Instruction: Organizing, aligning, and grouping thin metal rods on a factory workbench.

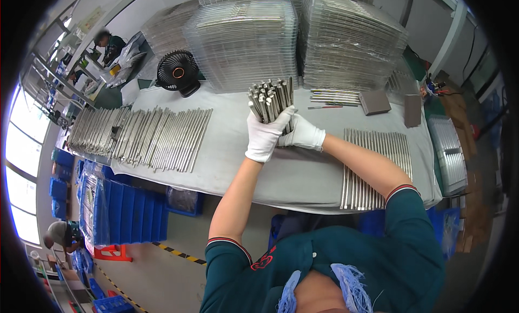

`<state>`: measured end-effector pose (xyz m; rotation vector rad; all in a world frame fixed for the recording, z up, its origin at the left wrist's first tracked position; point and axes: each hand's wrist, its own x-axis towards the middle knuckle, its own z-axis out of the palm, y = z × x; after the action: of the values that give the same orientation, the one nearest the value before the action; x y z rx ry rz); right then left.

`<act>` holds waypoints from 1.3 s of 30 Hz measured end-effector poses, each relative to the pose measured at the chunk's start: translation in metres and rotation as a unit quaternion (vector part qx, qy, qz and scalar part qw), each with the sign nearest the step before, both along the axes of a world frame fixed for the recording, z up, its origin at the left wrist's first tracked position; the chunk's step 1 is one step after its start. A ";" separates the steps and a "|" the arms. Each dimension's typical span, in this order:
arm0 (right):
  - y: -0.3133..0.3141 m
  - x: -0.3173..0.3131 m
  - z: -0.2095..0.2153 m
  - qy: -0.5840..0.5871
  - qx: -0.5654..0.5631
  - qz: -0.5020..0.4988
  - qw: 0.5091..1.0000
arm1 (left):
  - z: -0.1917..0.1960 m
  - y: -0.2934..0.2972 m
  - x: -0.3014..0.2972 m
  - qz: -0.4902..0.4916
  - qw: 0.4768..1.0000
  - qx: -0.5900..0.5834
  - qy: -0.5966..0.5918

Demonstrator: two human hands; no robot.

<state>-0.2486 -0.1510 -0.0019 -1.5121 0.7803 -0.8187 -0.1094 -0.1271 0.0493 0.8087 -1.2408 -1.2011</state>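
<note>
While both gloved hands close around one bundle of metal rods (pixel 270 101) raised over the bench (pixel 230 150), the step in hand appears to be gathering and steadying it; the next move likely calls for even pressure so none slip. The left hand (pixel 263 137) curls round the front, the right hand (pixel 304 133) clasps the lower right side, its fingers partly hidden. The bundled rods are too tightly packed to count; one left row (pixel 162 140), one right row (pixel 385 145), two brown blocks (pixel 374 103) and one black fan (pixel 178 72) surround them.
</note>
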 end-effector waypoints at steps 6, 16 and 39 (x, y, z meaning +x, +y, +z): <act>0.070 0.028 0.023 -0.056 0.157 -0.025 0.986 | 0.005 0.000 0.014 -0.023 0.994 0.104 -0.002; 0.088 0.039 0.017 0.001 0.312 0.064 0.948 | -0.054 0.007 0.044 0.039 0.896 0.012 -0.443; 0.151 0.047 0.018 0.455 -0.464 0.054 0.758 | -0.048 0.021 0.111 0.009 0.893 -0.052 -0.448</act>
<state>-0.2015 -0.0002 0.0164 -2.9393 1.0073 -0.2953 0.0014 -0.1065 0.0014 1.3608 -2.0070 -0.7185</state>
